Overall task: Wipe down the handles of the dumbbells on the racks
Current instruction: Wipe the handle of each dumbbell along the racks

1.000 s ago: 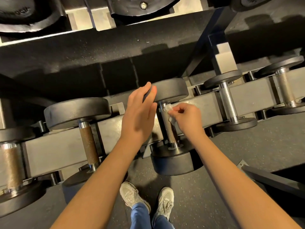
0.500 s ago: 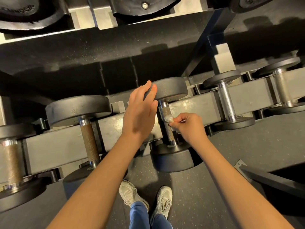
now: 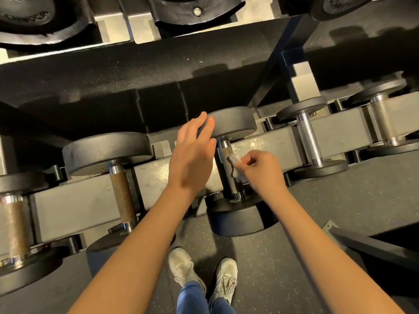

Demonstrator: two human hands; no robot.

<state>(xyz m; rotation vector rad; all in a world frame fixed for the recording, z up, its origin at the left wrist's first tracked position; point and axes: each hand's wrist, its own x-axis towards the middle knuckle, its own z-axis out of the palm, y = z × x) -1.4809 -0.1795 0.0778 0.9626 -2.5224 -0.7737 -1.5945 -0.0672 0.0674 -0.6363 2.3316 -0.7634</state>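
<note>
1. Right hand (image 3: 265, 172) is curled, with thumb and fingertips pinching a small white wipe (image 3: 235, 160). The wipe is pressed to the right side of the handle (image 3: 226, 152) of the centre dumbbell (image 3: 235, 220), roughly midway along it.
2. Left hand (image 3: 192, 155) is flat, fingers straight and close together. The fingertips rest on the left rim of that dumbbell's far head (image 3: 238, 122), and it grasps nothing.
3. The centre dumbbell lies across the grey rack rail (image 3: 79, 205) on the lower tier. Its far head is behind the rail and its near head hangs over the floor side. The handle looks brownish near the top, with a bright collar at each end.
4. A dark wavy line runs down the handle just beside the wipe. Cannot tell whether it is moisture or shadow.
5. To the left on the same rail is a larger dumbbell with a rusty handle (image 3: 122, 196). Further left is a thicker rust-brown handle (image 3: 13, 223), partly cut off by the frame edge.
6. To the right is a smaller dumbbell with a clean chrome handle (image 3: 308, 139). Beyond it is another dumbbell with a dull metal handle (image 3: 383, 123).
7. The upper tier (image 3: 140, 26) is at the top of the view, with black dumbbell heads seated in it.
8. Below is a dark speckled rubber floor (image 3: 340, 211). Two white trainers (image 3: 181, 266) and blue trouser legs (image 3: 195, 300) stand between the forearms.
</note>
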